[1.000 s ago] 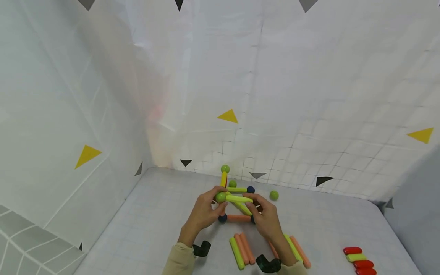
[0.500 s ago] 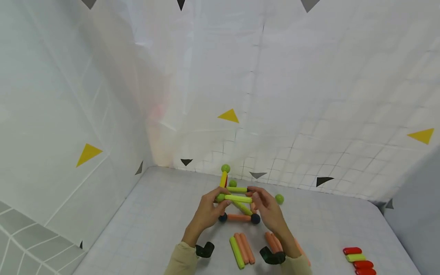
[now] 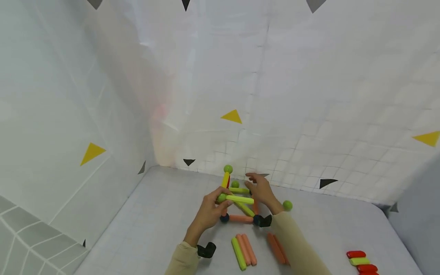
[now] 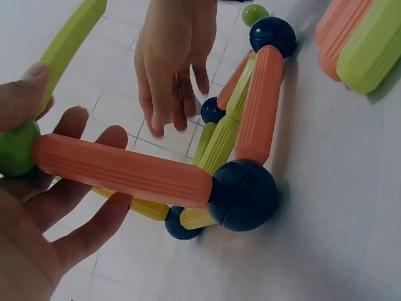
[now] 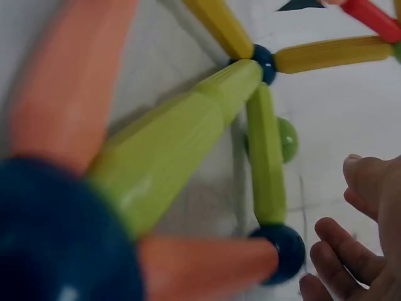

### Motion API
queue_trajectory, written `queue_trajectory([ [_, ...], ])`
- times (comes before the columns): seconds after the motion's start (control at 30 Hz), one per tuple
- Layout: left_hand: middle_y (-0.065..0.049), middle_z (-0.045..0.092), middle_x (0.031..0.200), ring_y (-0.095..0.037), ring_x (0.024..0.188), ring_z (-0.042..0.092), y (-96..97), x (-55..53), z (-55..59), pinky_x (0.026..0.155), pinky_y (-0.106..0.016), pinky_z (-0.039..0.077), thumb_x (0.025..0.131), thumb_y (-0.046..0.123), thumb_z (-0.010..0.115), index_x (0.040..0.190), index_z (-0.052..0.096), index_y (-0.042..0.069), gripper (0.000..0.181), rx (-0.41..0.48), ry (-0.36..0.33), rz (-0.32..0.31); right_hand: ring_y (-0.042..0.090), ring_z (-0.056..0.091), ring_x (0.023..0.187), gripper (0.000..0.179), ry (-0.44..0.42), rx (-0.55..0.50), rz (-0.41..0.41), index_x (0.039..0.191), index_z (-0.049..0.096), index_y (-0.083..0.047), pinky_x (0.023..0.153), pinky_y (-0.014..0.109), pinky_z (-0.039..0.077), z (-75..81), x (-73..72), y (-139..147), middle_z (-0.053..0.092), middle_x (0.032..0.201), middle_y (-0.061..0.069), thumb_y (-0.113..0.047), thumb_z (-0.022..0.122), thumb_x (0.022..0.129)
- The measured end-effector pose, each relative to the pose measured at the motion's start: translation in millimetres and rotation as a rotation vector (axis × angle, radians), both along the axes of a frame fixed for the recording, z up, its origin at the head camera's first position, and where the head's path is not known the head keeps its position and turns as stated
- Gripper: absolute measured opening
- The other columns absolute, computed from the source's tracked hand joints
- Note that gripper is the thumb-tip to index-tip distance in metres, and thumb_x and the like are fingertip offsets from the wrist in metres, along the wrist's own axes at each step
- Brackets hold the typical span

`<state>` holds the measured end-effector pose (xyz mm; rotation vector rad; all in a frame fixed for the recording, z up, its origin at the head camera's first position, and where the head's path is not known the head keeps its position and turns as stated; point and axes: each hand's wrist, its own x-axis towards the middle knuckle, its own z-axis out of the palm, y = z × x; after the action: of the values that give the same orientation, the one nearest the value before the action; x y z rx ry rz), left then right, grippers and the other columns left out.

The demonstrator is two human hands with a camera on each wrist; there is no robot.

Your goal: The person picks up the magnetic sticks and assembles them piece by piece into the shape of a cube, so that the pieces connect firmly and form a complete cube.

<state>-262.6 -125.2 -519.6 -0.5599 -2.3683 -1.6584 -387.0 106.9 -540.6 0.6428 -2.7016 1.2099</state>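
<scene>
My left hand (image 3: 207, 210) holds a green ball (image 3: 221, 198) at the top corner of a toy frame of building sticks and balls. From that ball a lime stick (image 3: 240, 199) extends to the right, its far end free. In the left wrist view the fingers lie against an upright orange stick (image 4: 125, 169), which joins a dark blue ball (image 4: 243, 195) on the table. My right hand (image 3: 262, 191) hovers at the frame's back right with nothing in it. In the right wrist view its fingers are near another blue ball (image 5: 282, 254), apart from a green ball (image 5: 288, 139) behind the lime stick.
A loose green ball (image 3: 287, 205) lies right of the frame. In front are lime and orange sticks (image 3: 244, 250), with more orange sticks (image 3: 276, 248) beside the right sleeve. Red and lime pieces (image 3: 359, 261) lie far right. A white wall (image 3: 275, 114) rises behind.
My right hand has left the lime stick's free end and moved back over the frame. The loose green ball has rolled right and nearer. My left hand keeps its hold.
</scene>
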Motion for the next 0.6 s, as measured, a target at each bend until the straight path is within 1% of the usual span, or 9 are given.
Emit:
queue_trajectory([
  [0.07, 0.002, 0.071, 0.105, -0.011, 0.091, 0.063, 1.6, 2.6, -0.9, 0.086, -0.030, 0.056, 0.101, 0.021, 0.073, 0.119, 0.068, 0.023, 0.019, 0.002, -0.013, 0.001, 0.050, 0.062, 0.125, 0.043, 0.009, 0.065, 0.031, 0.145, 0.059, 0.002, 0.103, 0.064, 0.051, -4.1, -6.4, -8.3, 0.063, 0.140, 0.029, -0.015, 0.065, 0.106],
  [0.17, 0.002, 0.071, 0.104, -0.010, 0.090, 0.063, 5.3, 6.9, -3.5, 0.086, -0.029, 0.056, 0.102, 0.021, 0.073, 0.119, 0.067, 0.023, 0.019, 0.000, -0.024, -0.005, 0.047, 0.063, 0.123, 0.040, 0.015, 0.168, 0.057, 0.142, 0.063, -0.001, 0.103, 0.063, 0.051, -10.6, -11.1, -17.4, 0.068, 0.133, 0.027, -0.013, 0.067, 0.104],
  [0.27, 0.003, 0.071, 0.104, -0.009, 0.090, 0.063, 10.5, 8.4, -4.7, 0.086, -0.029, 0.056, 0.102, 0.022, 0.073, 0.119, 0.067, 0.024, 0.018, 0.000, -0.019, -0.021, 0.044, 0.065, 0.117, 0.035, 0.015, 0.242, 0.075, 0.138, 0.067, -0.004, 0.101, 0.061, 0.051, -13.5, -10.5, -20.0, 0.072, 0.127, 0.023, -0.015, 0.065, 0.105],
  [0.37, 0.003, 0.070, 0.106, -0.009, 0.091, 0.063, 15.3, 8.0, -3.4, 0.086, -0.030, 0.056, 0.102, 0.024, 0.073, 0.119, 0.067, 0.024, 0.018, -0.002, -0.014, -0.031, 0.040, 0.065, 0.114, 0.032, -0.003, 0.291, 0.068, 0.136, 0.070, -0.006, 0.100, 0.057, 0.052, -14.5, -10.8, -19.9, 0.074, 0.124, 0.018, -0.017, 0.062, 0.107],
  [0.43, 0.002, 0.070, 0.105, -0.009, 0.091, 0.062, 17.5, 7.9, -2.2, 0.086, -0.030, 0.056, 0.102, 0.024, 0.073, 0.118, 0.067, 0.023, 0.018, -0.006, -0.005, -0.034, 0.037, 0.066, 0.109, 0.030, -0.018, 0.305, 0.055, 0.133, 0.071, -0.004, 0.097, 0.055, 0.053, -11.3, -10.6, -19.5, 0.075, 0.120, 0.017, -0.016, 0.062, 0.107],
  [0.5, 0.001, 0.070, 0.104, -0.008, 0.090, 0.062, 19.2, 7.3, -1.4, 0.085, -0.030, 0.057, 0.102, 0.024, 0.073, 0.118, 0.067, 0.022, 0.017, -0.009, 0.002, -0.036, 0.034, 0.067, 0.108, 0.029, -0.039, 0.301, 0.031, 0.131, 0.070, -0.002, 0.097, 0.053, 0.054, -8.9, -9.9, -19.0, 0.075, 0.119, 0.016, -0.015, 0.063, 0.106],
  [0.57, 0.000, 0.070, 0.103, -0.008, 0.089, 0.062, 20.5, 6.6, -1.0, 0.084, -0.030, 0.057, 0.102, 0.023, 0.073, 0.118, 0.067, 0.021, 0.017, -0.012, 0.007, -0.040, 0.034, 0.067, 0.107, 0.028, -0.054, 0.281, 0.000, 0.130, 0.070, -0.001, 0.096, 0.054, 0.054, -5.7, -7.6, -17.5, 0.075, 0.118, 0.016, -0.014, 0.064, 0.105],
  [0.6, -0.001, 0.070, 0.103, -0.008, 0.088, 0.062, 21.0, 6.2, -1.3, 0.084, -0.030, 0.057, 0.102, 0.022, 0.072, 0.117, 0.067, 0.021, 0.017, -0.013, 0.009, -0.042, 0.034, 0.068, 0.107, 0.028, -0.047, 0.265, -0.012, 0.130, 0.069, 0.000, 0.096, 0.054, 0.055, -4.6, -5.9, -16.2, 0.075, 0.117, 0.016, -0.013, 0.065, 0.105],
])
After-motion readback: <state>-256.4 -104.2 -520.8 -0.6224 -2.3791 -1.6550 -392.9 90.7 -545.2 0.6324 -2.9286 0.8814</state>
